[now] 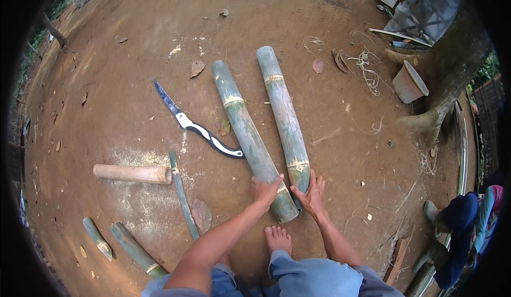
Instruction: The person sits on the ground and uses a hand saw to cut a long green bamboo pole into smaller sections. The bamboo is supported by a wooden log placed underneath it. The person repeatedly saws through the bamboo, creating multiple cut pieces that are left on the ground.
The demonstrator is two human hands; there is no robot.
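Two thick green-grey bamboo poles lie side by side on the dirt, slanting away from me. My left hand [266, 191] grips the left bamboo pole [247, 129] near its close end, thumb across the top and fingers hidden. Around the near end of the right bamboo pole [283, 110], my right hand [313, 195] is closed, thumb on one side and fingers on the other. The poles almost touch near my hands and spread apart farther off. Left of them lies a folding saw [199, 131], unfolded, its white-and-black handle end touching or very near the left pole.
A pale bamboo tube [132, 173], a thin green bamboo strip [182, 190] and shorter bamboo pieces [133, 246] lie at left among sawdust. A pot [410, 82] leans by a tree trunk [458, 57] at right. Another person [460, 217] is at the lower right.
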